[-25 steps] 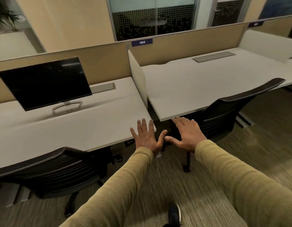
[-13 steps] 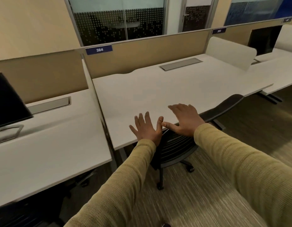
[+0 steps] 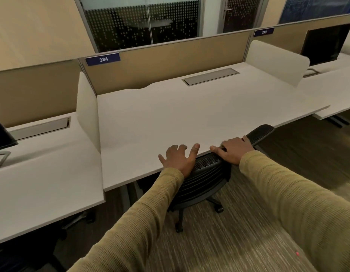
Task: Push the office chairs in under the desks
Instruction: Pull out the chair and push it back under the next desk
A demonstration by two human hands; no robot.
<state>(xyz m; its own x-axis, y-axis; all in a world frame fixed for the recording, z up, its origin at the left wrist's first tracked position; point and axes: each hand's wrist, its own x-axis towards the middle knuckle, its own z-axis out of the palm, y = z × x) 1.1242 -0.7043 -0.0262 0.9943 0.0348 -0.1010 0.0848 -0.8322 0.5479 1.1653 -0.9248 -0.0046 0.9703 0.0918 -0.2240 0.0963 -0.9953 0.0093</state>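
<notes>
Both arms reach forward in tan knit sleeves (image 3: 288,195), stretched out over striped carpet (image 3: 229,242) toward the desk (image 3: 190,118). The left hand (image 3: 179,159) lies palm down with fingers spread and lightly curled, thumb out to the right; it sits at the left end of the chair (image 3: 205,173) back's top edge, right at the desk's front edge, and I cannot tell whether it grips the chair or only presses on it. The right hand (image 3: 234,149) rests flat on the top edge of the black mesh back, thumb pointing left along the rim, fingers draped over the far side, not closed into a fist. The chair stands right up against the desk, its back touching or just beside the front edge, seat hidden underneath, one castor leg showing on the carpet. Further back, a closed grey cable tray (image 3: 210,76) is set into the desktop. White dividers flank the desk, a tan partition behind carries a blue label (image 3: 102,59) reading 384.
</notes>
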